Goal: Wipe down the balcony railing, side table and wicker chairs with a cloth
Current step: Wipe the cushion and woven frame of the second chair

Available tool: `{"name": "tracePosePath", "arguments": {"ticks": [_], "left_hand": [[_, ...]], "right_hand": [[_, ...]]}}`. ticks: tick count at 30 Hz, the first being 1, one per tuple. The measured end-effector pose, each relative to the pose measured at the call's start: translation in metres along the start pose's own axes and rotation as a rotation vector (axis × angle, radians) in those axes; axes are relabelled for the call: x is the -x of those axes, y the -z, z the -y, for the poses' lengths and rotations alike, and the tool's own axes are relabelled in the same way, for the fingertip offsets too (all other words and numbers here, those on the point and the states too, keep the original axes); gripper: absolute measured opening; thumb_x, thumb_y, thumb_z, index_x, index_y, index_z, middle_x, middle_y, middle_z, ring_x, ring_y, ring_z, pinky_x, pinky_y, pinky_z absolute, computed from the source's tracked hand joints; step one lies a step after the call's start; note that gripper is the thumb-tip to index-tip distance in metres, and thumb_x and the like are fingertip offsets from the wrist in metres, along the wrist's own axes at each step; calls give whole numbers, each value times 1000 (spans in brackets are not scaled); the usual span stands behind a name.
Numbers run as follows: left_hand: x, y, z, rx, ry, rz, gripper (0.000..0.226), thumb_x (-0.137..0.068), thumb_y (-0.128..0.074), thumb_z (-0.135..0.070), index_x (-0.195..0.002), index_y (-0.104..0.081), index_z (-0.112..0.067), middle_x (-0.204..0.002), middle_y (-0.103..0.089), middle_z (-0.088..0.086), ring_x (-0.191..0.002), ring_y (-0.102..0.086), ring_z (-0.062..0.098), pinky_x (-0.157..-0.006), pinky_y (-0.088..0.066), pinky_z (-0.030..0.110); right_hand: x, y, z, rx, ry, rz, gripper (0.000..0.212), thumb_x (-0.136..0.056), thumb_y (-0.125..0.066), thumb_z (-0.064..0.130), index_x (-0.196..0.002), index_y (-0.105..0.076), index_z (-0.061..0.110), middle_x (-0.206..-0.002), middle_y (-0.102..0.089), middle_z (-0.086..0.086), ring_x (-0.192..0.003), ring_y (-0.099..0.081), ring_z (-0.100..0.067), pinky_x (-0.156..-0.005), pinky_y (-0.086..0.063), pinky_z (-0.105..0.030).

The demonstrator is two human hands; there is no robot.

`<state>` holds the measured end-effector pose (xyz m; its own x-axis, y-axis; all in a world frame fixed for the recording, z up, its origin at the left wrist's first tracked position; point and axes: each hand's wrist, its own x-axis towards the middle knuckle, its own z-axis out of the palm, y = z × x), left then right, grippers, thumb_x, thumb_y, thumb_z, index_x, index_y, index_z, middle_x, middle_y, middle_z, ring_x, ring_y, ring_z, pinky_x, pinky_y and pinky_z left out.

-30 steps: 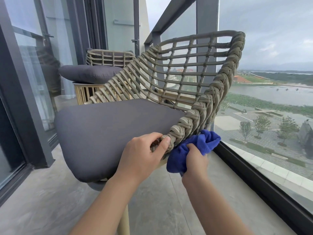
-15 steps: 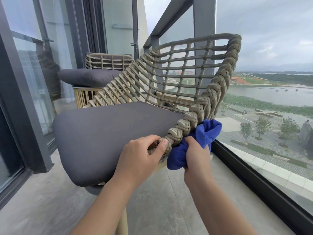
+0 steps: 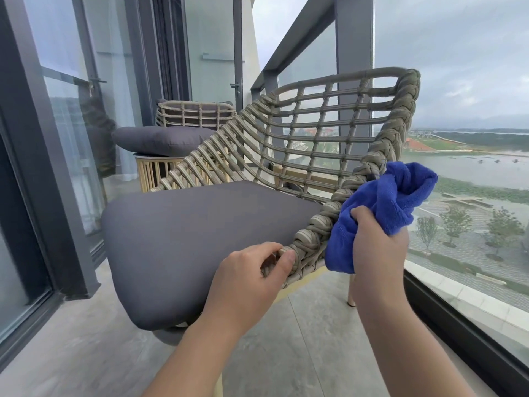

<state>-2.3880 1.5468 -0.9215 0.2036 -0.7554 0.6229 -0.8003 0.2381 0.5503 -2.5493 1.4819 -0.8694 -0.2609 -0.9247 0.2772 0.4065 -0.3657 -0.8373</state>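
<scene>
A wicker chair point(image 3: 317, 133) with a grey seat cushion point(image 3: 194, 239) stands in front of me, tilted back toward the glass. My left hand point(image 3: 252, 279) grips the lower front end of its braided rim. My right hand point(image 3: 378, 247) holds a bunched blue cloth point(image 3: 389, 202) against the outer side of that braided rim, a little above the left hand. A second wicker chair point(image 3: 194, 113) stands behind, with a grey cushion point(image 3: 160, 140) lying on the round slatted side table point(image 3: 154, 170). The dark balcony railing point(image 3: 294, 38) runs along the glass on the right.
Glass balustrade panels with a dark bottom frame point(image 3: 458, 325) close the right side. Dark-framed sliding glass doors point(image 3: 43, 167) line the left. A dark post point(image 3: 353, 32) rises behind the chair back. Grey floor tiles point(image 3: 300, 353) lie below.
My right hand has slid the blue cloth upward along the braided rim. The left hand keeps its grip on the rim's lower end. The view has shifted slightly.
</scene>
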Motion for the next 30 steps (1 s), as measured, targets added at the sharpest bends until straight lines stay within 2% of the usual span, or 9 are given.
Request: {"name": "tracePosePath", "arguments": {"ticks": [4, 8, 14, 18, 21, 23, 25, 27, 30], "left_hand": [[0, 0, -2, 2, 17, 7, 37, -97, -45, -65, -98, -71, -38, -79, -67, -19, -76, -60, 3, -65, -47, 26], [-2, 1, -6, 24, 67, 30, 27, -98, -53, -57, -91, -68, -36, -72, -63, -19, -68, -55, 5, -62, -41, 26], [-5, -2, -16, 29, 133, 54, 32, -96, -50, -54, -81, -59, -27, -64, -58, -13, -65, -53, 11, -62, -44, 33], [-10, 0, -23, 20, 179, 88, 32, -96, -51, -48, -79, -54, -21, -64, -57, -4, -66, -52, 17, -65, -47, 38], [-12, 1, -31, -3, 198, 105, 32, -95, -50, -44, -78, -50, -18, -62, -53, -2, -64, -47, 17, -61, -44, 37], [-14, 1, -35, -30, 207, 113, 32, -96, -49, -42, -79, -48, -15, -64, -51, 0, -64, -45, 18, -59, -40, 37], [-14, 1, -40, -56, 220, 107, 31, -96, -47, -41, -79, -45, -15, -65, -49, 0, -64, -42, 18, -57, -35, 35], [-14, 1, -42, -67, 227, 94, 31, -96, -46, -41, -79, -43, -15, -66, -46, 0, -63, -40, 17, -55, -32, 34], [-15, -1, -43, -76, 228, 65, 31, -96, -45, -40, -76, -39, -17, -66, -44, 0, -62, -37, 15, -54, -30, 32]], "right_hand": [[2, 2, -2, 46, 70, 52, 18, -83, -59, 11, -98, -57, 20, -88, -52, -1, -73, -48, -17, -65, -44, -35], [-3, 7, -3, 124, 68, 69, 16, -85, -60, 11, -93, -56, 24, -76, -53, 7, -69, -50, -14, -69, -46, -37], [-6, 10, -4, 185, 78, 86, 17, -87, -61, 10, -96, -53, 23, -70, -50, 12, -64, -48, -12, -66, -43, -35], [-4, 12, -3, 230, 127, 124, 21, -88, -61, 6, -101, -53, 20, -64, -49, 20, -58, -46, -5, -59, -46, -26], [-2, 11, 1, 302, 160, 142, 27, -88, -64, 9, -101, -51, 28, -79, -55, 20, -70, -51, -8, -68, -48, -30], [-1, 11, 0, 364, 168, 142, 30, -85, -66, 16, -99, -49, 36, -100, -61, 4, -85, -58, -17, -79, -53, -41], [4, 9, 2, 417, 167, 147, 31, -78, -64, 29, -99, -46, 43, -111, -59, -5, -97, -60, -25, -90, -53, -50], [7, 6, 5, 435, 158, 143, 34, -72, -61, 35, -100, -46, 45, -114, -58, -5, -99, -60, -27, -94, -52, -54], [8, 4, 5, 449, 160, 138, 34, -72, -61, 36, -102, -47, 43, -113, -58, -5, -96, -60, -26, -94, -53, -55]]}}
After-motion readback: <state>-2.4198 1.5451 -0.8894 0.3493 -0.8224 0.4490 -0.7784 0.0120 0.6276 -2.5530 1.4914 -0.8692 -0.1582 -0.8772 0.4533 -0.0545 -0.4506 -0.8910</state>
